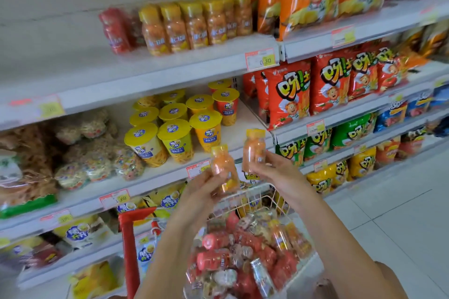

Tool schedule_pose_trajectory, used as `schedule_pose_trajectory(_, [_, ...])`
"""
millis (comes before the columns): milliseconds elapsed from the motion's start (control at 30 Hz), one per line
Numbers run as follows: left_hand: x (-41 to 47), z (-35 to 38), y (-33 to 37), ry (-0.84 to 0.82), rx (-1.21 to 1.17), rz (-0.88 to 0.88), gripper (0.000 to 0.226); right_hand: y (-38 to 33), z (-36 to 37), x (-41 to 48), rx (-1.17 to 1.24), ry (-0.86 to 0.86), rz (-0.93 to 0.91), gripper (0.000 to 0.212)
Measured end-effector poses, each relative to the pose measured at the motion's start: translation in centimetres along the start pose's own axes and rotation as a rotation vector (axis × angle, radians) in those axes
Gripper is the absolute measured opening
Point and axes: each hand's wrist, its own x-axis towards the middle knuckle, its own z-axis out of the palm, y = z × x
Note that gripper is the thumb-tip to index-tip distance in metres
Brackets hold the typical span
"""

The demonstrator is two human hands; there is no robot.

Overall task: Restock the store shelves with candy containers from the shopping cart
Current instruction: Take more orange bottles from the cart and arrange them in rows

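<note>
The left hand (201,192) has its fingers curled round the lower body of one orange candy container (222,165), so that the yellow cap stands clear above the fingertips. Just beside it, the right hand (274,170) pinches a second orange container (254,150) the same way, thumb on the near side and fingers behind, with the cap up. Both are held upright and low on the body, likely so that each can be set down on its base without a change of grip. The two containers sit close together but do not appear to touch. Directly below the fingers is the shopping cart (274,199), heaped with red containers (213,260) and more orange ones, which suggests these two are fresh from the pile. Well above and to the left of the fingers, a row of matching yellow-capped containers (192,26) stands on the upper shelf (73,60), with a red container (114,29) at its left end and bare shelf beyond. That looks the natural place for them. Between fingers and that row stand yellow-lidded snack cups (175,128), a different product. Motion blur hides the labels.
</note>
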Motion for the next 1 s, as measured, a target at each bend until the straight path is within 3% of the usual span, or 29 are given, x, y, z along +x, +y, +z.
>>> schedule_pose_trajectory(233, [1.0, 3.2, 12.8, 0.012, 0.278, 0.350, 0.041, -12.3, -0.5, -0.2, -0.115, 0.242, -0.418, 0.021])
schedule_pose_trajectory(400, [4.6, 6.2, 19.3, 0.110, 0.510, 0.562, 0.042, -18.7, -1.5, 3.6, -0.289, 0.430, -0.565, 0.023])
schedule_pose_trajectory(467, [6.4, 7.4, 20.9, 0.204, 0.594, 0.604, 0.037, -20.6, -2.1, 5.7, -0.411, 0.501, -0.566, 0.029])
schedule_pose_trajectory(567, [9.0, 8.6, 22.4, 0.293, 0.763, 0.602, 0.049, -22.7, -2.8, 8.7, -0.540, 0.545, -0.552, 0.038])
schedule_pose_trajectory(767, [13.1, 10.7, 23.7, 0.323, 0.982, 0.575, 0.057, -24.5, -3.2, 13.2, -0.774, 0.559, -0.492, 0.044])
schedule_pose_trajectory(900, [15.2, 11.6, 23.1, 0.314, 1.033, 0.572, 0.036, -24.7, -3.4, 16.0, -1.019, 0.555, -0.354, 0.026])
schedule_pose_trajectory(1000, [16.0, 11.9, 22.4, 0.350, 1.019, 0.568, 0.028, -24.5, -3.5, 17.0, -1.063, 0.534, -0.311, 0.015])
